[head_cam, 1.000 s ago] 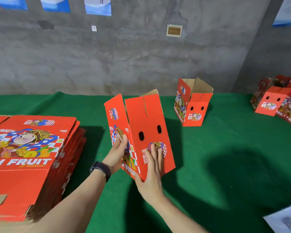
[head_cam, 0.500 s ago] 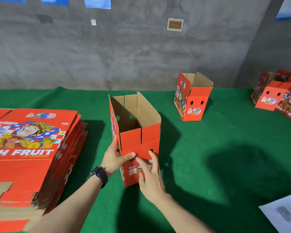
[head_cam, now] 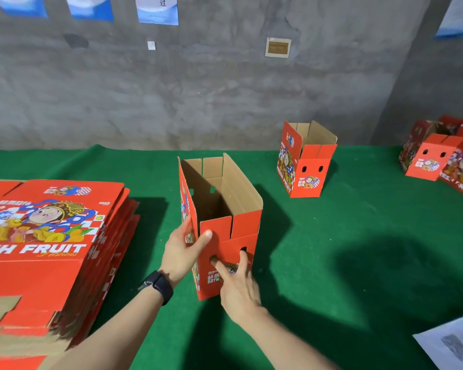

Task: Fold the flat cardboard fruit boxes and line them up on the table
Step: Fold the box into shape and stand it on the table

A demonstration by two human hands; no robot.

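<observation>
A red folded fruit box [head_cam: 245, 228] stands upright on the green table [head_cam: 358, 236], its top open and the brown inside showing. My left hand [head_cam: 182, 252] grips the box's near-left corner, thumb on the front face and fingers on the printed side. My right hand [head_cam: 238, 284] touches the front end panel with straight fingers, the fingertips at the two oval holes. A stack of flat red boxes [head_cam: 51, 236] lies at the left. Another folded box [head_cam: 309, 169] stands farther back to the right.
More red boxes [head_cam: 436, 164] sit at the table's far right by the wall corner. A white printed sheet [head_cam: 452, 345] lies at the lower right. A grey concrete wall runs behind the table. Bare green cloth shows between the boxes.
The box was tipped with its bottom towards me a second ago; it now stands upright on the table, open side up. Both hands slid down to its near end.
</observation>
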